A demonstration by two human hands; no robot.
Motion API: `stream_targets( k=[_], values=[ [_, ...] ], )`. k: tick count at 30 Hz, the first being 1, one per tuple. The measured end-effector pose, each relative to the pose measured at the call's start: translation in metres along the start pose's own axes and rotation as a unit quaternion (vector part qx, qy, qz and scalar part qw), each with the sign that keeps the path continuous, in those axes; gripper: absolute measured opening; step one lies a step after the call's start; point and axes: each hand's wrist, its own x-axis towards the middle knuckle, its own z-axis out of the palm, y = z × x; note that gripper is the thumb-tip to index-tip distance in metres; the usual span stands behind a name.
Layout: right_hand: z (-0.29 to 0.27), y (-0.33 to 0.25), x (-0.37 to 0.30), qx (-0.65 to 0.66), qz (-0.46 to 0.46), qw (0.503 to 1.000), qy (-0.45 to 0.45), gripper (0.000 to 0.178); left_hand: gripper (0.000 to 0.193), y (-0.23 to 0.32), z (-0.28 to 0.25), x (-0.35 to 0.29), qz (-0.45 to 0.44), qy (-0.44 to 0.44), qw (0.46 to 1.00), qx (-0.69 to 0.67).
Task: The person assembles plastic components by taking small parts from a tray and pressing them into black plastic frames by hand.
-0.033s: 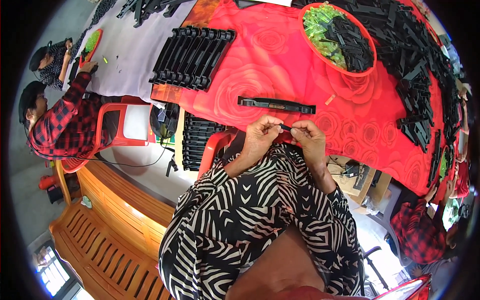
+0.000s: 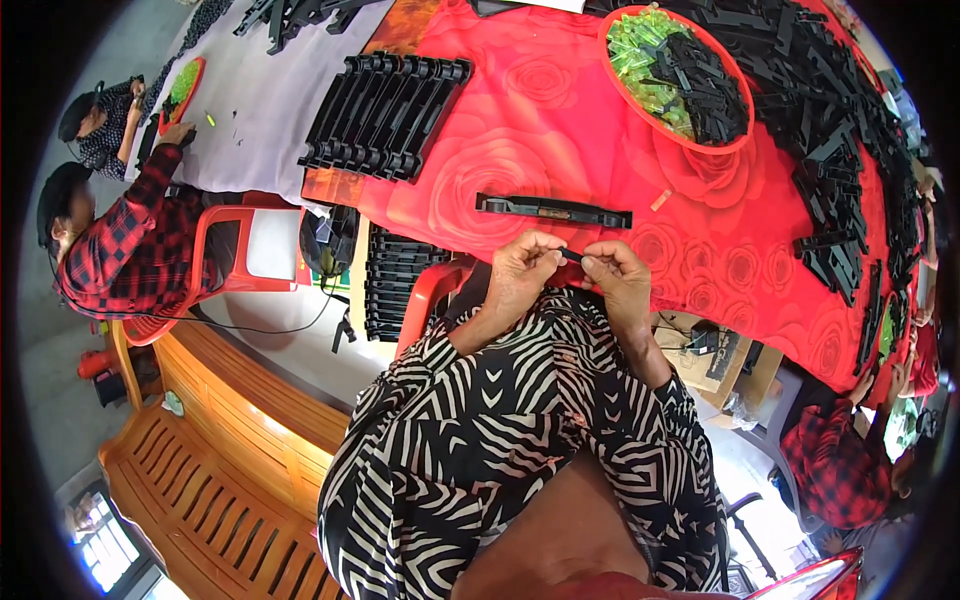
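- While both hands are meeting at the near table edge, the left hand (image 2: 520, 272) and right hand (image 2: 618, 280) are pinching a small black part (image 2: 571, 256) between their fingertips.
- Just beyond them, a long black plastic strip (image 2: 553, 209) is lying on the red rose-patterned cloth (image 2: 540, 120).
- Farther off, a red bowl (image 2: 745, 135) is holding green and black pieces.
- To the left, a stack of black strips (image 2: 385, 112) is resting.

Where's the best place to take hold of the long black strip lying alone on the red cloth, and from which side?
Take the long black strip near its middle, thumb and fingers across its narrow width, coming from above on the person's side. It lies flat on the red cloth with bare cloth along both long edges, and its ends look notched and uneven. A mid-length grip should keep it level. Both the left hand and right hand are pinching a small black piece.
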Motion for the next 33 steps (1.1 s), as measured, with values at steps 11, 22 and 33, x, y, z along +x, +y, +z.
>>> stream_targets(
  k=[11, 22, 33],
  values=[
    [-0.001, -0.033, 0.039, -0.174, -0.122, 0.977, 0.020, 0.008, 0.027, 0.031, -0.031, 0.021, 0.384, 0.111, 0.765, 0.505],
    [0.020, -0.039, 0.054, -0.421, -0.215, 0.881, -0.035, 0.007, 0.025, 0.026, -0.040, 0.029, 0.339, 0.052, 0.757, 0.556],
    [0.025, -0.039, 0.059, -0.454, -0.252, 0.854, -0.022, 0.003, 0.026, 0.011, -0.043, 0.044, 0.325, 0.046, 0.811, 0.484]
  ],
)
